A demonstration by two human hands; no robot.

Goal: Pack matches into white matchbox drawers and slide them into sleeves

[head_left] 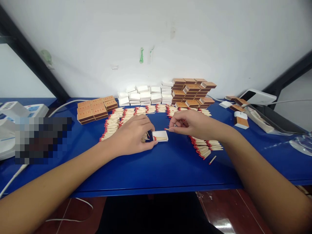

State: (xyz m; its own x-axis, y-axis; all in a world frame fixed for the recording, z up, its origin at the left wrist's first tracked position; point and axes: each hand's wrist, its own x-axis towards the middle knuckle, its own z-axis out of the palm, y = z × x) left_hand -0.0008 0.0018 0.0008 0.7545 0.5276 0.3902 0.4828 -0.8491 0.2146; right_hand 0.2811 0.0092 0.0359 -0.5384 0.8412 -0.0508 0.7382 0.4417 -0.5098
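A small white matchbox tray point(163, 134) lies on the blue table, with a few red-headed matches point(159, 138) inside. My left hand point(134, 135) grips the tray's left end between thumb and fingers. Just above the tray's right side, my right hand point(184, 122) pinches a match point(166, 129), its red head pointing left. How many matches are in that pinch is partly hidden by the fingers. Rows of loose matches point(111, 125) curve around both hands. One single match point(212, 160) lies apart, below the right-hand pile point(201, 148).
White trays point(145, 96) and brown matchboxes point(192, 88) are stacked along the wall. More brown matchboxes point(94, 112) stand at left. A power strip point(36, 110) and a pixelated dark object point(42, 139) sit far left. A white device point(258, 96) and loose box parts lie right.
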